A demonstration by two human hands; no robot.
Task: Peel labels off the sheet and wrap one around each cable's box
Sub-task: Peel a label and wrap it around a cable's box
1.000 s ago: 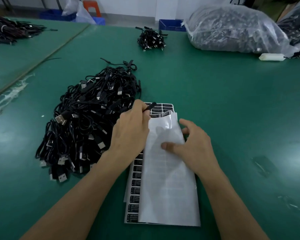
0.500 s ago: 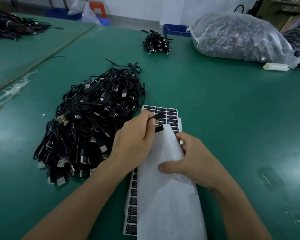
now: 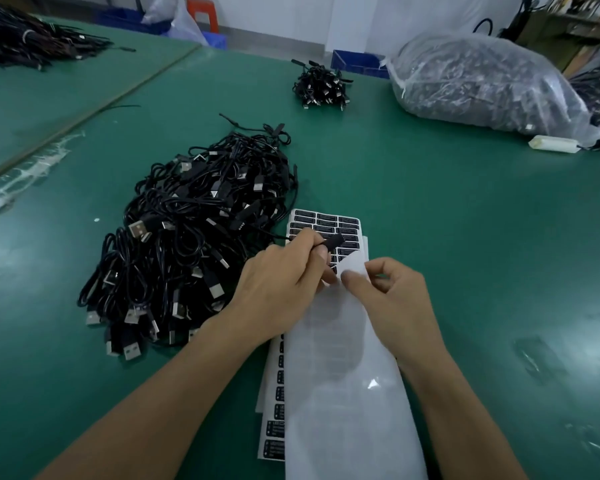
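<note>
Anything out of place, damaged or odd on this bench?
Nothing spilled or broken. Whitish tape residue lines the seam at far left, and dark scuffs mark the green mat right of the right hand, which pinches the white liner. The left hand grips a cable box over slightly fanned label sheets.

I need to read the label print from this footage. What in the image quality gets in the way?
Head view: overhead light glares off the green table at right and puts a sheen on the white backing paper; print on the label sheet is too small and soft to read; the left hand covers its middle rows.
</note>
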